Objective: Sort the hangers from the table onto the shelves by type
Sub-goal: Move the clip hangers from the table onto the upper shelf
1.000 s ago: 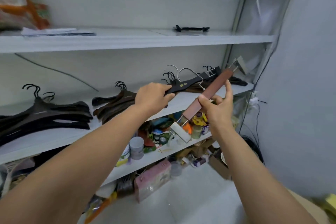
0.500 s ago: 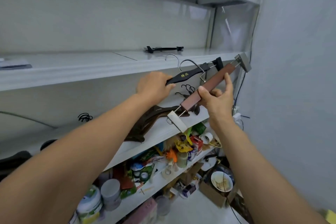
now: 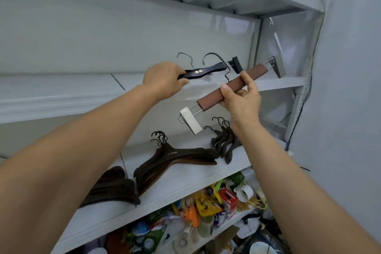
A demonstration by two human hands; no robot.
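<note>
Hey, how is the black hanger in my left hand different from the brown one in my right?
The black hanger is glossy with gold lettering; the brown hanger is plain. The black hanger's bar is wavy, the brown hanger's straight. The black hanger has a black clip, the brown hanger pale clips. The left hand grips the black hanger's end; the right hand holds the brown hanger mid-bar. Both are clip hangers.

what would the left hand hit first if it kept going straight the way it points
Probably nothing soon: the left hand, gripping the black hanger, points over the upper shelf, and the way looks free to the back wall. Depth is unclear.
</note>
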